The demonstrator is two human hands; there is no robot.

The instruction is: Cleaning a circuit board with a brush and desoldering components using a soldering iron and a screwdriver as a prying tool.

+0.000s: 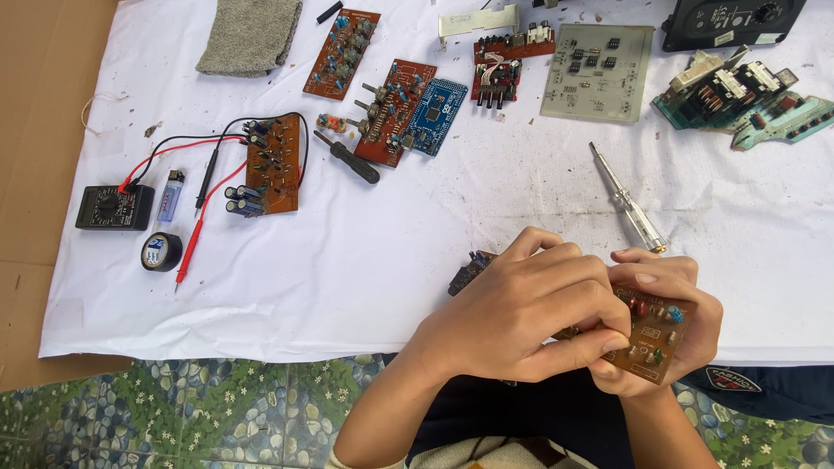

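Holding a small brown circuit board studded with coloured components [653, 334] over the near edge of the white cloth-covered table [486, 217], we have both hands wrapped round it. Our left hand [530, 313] lies across the top, fingers curled shut over the board's left part and thumb pressed along its lower edge; a dark component end [473, 265] pokes out beyond our knuckles. Our right hand [682, 326] cups the board from beneath and from the right, fingers closed on its far edge, so both grips are clamped on the same board.

Just beyond our hands lies a clear-handled tester screwdriver [630, 201], apart from them. Further back sit a black-handled screwdriver [347, 157], a blue microcontroller board [437, 113], a long brown board with potentiometers [391, 111], a red board with jacks [502, 65], a pale green bare board [598, 71] and a teal board with transformers [747, 100]. To the left we see a brown board carrying blue capacitors [271, 165], a black multimeter with red and black leads [113, 207], a translucent blue lighter [171, 194], a roll of black insulating tape [162, 251] and a grey folded cloth [250, 35]
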